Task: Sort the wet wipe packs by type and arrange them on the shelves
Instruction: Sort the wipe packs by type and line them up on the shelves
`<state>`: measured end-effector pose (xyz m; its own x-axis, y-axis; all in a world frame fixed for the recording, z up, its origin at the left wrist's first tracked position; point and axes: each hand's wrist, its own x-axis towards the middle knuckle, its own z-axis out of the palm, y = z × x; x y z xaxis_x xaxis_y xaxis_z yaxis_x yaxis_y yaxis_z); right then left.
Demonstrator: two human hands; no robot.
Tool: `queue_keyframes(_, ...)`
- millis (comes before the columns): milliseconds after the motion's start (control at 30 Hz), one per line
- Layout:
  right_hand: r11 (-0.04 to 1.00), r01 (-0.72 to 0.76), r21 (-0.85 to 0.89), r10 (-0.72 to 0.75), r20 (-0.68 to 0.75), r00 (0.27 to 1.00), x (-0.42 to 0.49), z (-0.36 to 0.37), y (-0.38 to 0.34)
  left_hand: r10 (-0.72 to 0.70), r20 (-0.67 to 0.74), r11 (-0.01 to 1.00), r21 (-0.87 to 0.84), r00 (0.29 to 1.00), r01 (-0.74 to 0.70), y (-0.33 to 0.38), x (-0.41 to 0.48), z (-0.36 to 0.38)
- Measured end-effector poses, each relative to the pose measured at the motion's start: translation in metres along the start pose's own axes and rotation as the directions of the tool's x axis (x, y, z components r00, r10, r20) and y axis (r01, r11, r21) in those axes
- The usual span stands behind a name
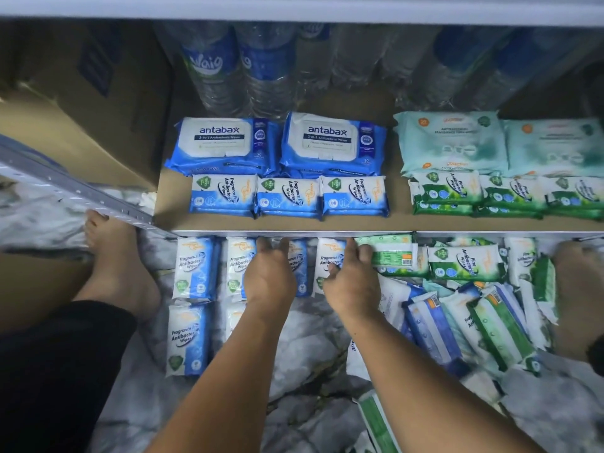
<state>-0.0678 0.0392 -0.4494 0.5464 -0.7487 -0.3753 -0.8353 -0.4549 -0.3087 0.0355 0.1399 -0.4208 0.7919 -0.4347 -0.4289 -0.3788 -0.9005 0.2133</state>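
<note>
My left hand lay with fingers together and bent on the floor row of blue-and-white plastic Fragrance Free wipe packs, just below the metal-edged brown shelf; whether it gripped one could not be determined. My right hand pinched the last blue-and-white pack of that row, thumb on its face, fingers curled over its far edge, touching a green pine wipe pack.

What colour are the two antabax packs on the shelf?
The antabax packs are blue with white label panels, seen best in the head view.
</note>
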Motion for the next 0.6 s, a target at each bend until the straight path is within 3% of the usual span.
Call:
queue_keyframes(200, 0.998, 0.034, 0.052, -0.031, -0.06, 0.998, -0.002, 0.001, 0.002, 0.027, -0.028, 0.999, -0.029, 0.999, -0.028, 0.001, -0.002, 0.005)
queue_keyframes(433, 0.947, 0.203, 0.25, -0.113, -0.333, 0.936, -0.029, -0.054, 0.037, 0.044, -0.098, 0.967, -0.246, 0.994, -0.067, 0.015, -0.027, 0.0)
queue_keyframes(500, 0.944, 0.109, 0.312, -0.016, -0.288, 0.958, -0.042, -0.075, 0.071, 0.051, -0.081, 0.951, -0.3, 0.995, -0.073, 0.022, -0.04, -0.001)
queue_keyframes(600, 0.887, -0.143, 0.439, 0.222, -0.133, 0.966, -0.068, -0.108, 0.121, 0.112, -0.033, 0.922, -0.368, 0.993, -0.117, 0.035, -0.069, 0.0)
